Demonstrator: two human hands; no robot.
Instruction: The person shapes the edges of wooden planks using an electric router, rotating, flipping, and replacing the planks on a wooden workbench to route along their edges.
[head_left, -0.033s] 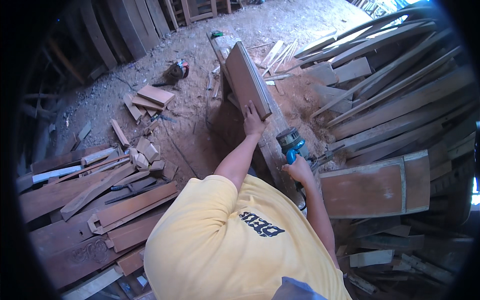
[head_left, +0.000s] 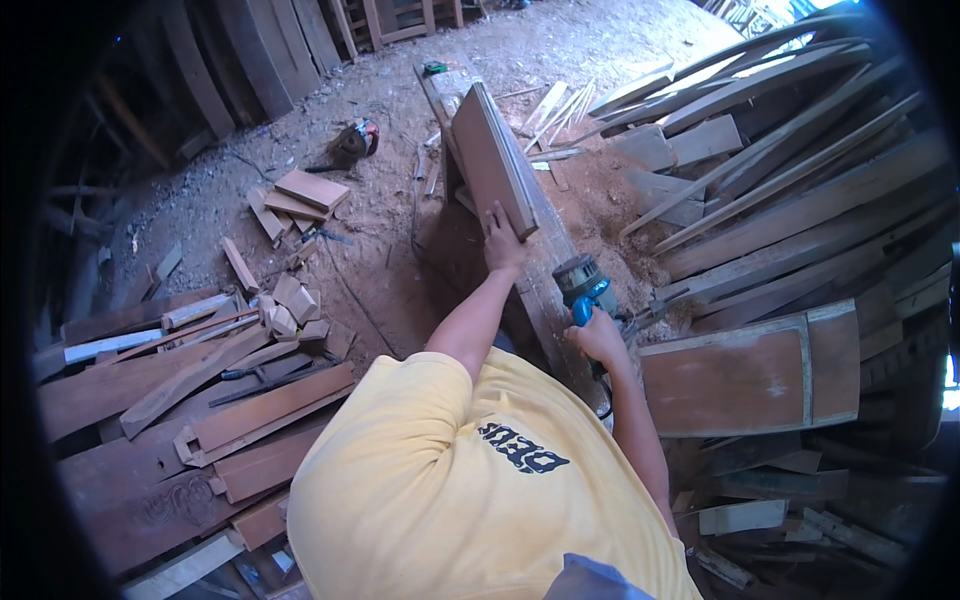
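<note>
My left hand (head_left: 503,243) lies against the near end of a thick brown wooden panel (head_left: 487,160), its fingers stretched out over the wood. Lines run along the panel's right edge; I cannot tell whether it is one piece or several boards together. It rests lengthwise on a narrow wooden bench (head_left: 545,262). Closer to me, my right hand (head_left: 600,340) is wrapped round the blue handle of a corded power tool (head_left: 580,280) with a round dark motor housing. The tool sits at the bench, apart from the panel; its underside is hidden.
A small green item (head_left: 435,68) lies on the bench's far end. Another power tool (head_left: 355,142) is on the dusty ground at left. Wood offcuts (head_left: 300,195) and stacked boards (head_left: 270,405) lie left; long planks (head_left: 810,225) and a curved panel (head_left: 740,378) are at right.
My left hand and the near end of the panel have shifted very slightly to the left. The right hand stays on the power tool.
</note>
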